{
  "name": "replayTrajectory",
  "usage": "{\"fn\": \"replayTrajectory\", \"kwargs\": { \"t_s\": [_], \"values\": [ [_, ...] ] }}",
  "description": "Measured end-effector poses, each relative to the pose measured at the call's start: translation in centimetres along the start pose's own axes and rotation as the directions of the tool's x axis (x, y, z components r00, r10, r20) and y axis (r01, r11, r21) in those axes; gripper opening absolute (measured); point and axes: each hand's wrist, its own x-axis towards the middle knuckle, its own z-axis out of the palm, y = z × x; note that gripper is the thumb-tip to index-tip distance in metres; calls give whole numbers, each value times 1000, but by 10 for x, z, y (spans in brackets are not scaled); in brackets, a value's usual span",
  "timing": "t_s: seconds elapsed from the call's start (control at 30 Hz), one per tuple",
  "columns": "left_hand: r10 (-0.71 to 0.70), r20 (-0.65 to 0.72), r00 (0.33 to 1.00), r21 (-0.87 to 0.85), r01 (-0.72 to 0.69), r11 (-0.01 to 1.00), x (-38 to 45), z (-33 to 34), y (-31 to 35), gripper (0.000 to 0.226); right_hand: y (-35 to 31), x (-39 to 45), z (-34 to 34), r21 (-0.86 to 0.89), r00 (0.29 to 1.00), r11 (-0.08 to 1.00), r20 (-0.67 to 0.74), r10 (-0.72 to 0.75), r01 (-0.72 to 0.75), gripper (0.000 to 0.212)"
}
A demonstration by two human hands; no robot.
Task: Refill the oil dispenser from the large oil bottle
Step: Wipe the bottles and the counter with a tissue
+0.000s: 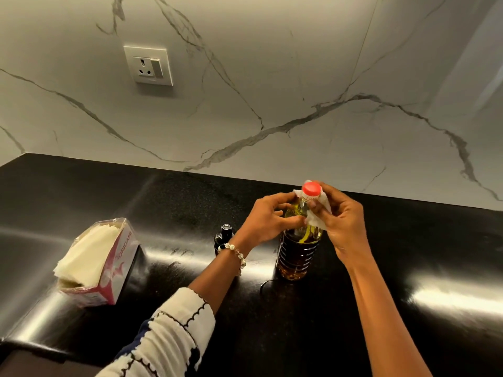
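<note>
Head view: tall clear plastic oil bottle with red screw cap (299, 248) stands upright on the glossy black stone desk (381, 268), right of centre, cap on. Left hand (268, 219) has fingers curled round the bottle's shoulder and neck from the left side. Right hand (340, 221) holds a crumpled white paper tissue (317, 217) against the neck just under the cap, thumb pressing it on the near side, fingers wrapped behind. Small dark glass oil dispenser with narrow neck (223, 238) stands upright on the desk just left of the bottle, partly hidden behind the left wrist; cannot tell if it has a stopper. Beaded bracelet (235, 253) on left wrist; white sleeve with black scalloped pattern (168, 338) on left forearm. Opened pink-and-white tissue pack (95, 262) lies well apart at left on the desk. White wall socket with switch (148, 65) on the marble-veined wall (299, 91) behind.
</note>
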Motion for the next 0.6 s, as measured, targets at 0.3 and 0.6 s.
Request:
{"fn": "replayTrajectory", "kwargs": {
  "t_s": [0.3,0.6],
  "values": [
    [22,-6,1000,-7,-22,1000,-1,2,-1,52,3,-5,24,-111,1000,994,15,25,-23,61],
    [-9,49,999,-90,13,996,-3,2,1,50,24,-51,23,35,978,995,-193,-84,93,43]
  ]
}}
